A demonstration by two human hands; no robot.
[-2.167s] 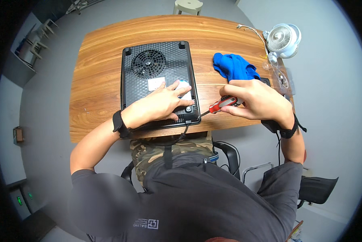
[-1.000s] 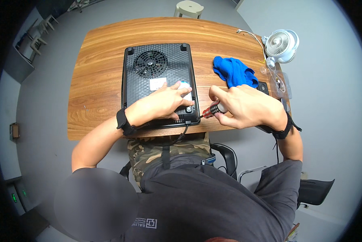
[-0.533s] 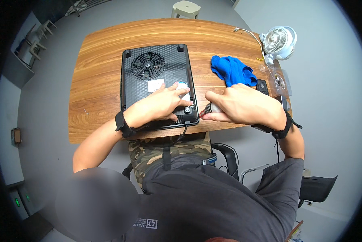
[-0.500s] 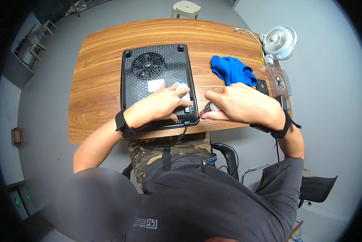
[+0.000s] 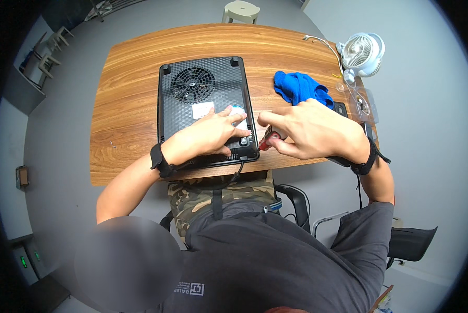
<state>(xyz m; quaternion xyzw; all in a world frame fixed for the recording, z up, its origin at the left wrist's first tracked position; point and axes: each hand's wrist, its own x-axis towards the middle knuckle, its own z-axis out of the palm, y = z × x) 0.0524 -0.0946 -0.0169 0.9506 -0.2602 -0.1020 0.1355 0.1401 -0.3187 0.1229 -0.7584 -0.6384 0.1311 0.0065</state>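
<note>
An induction cooker (image 5: 171, 122) lies upside down, its black textured underside facing up, with a round fan grille (image 5: 192, 85) and labels on it. My left hand (image 5: 213, 133) rests flat on the lower right part of that underside, fingers spread, holding nothing. Just off the cooker's lower right corner, my right hand (image 5: 314, 133) is closed around a small red-and-black tool (image 5: 266, 141). The tool's red end points at the corner; whether it touches is too small to tell. A black power cord (image 5: 237, 176) leaves the cooker's near edge.
A crumpled blue cloth (image 5: 302, 88) lies on the wooden table (image 5: 124, 104), beyond my right hand. A white fan (image 5: 360, 53) stands at the far right, close to a clear plastic box (image 5: 360, 104) and a small black item (image 5: 340, 109). Beyond the table is a stool (image 5: 240, 11).
My right hand has turned and its fingers have shifted on the tool, so the red end now shows. My left hand stays on the cooker.
</note>
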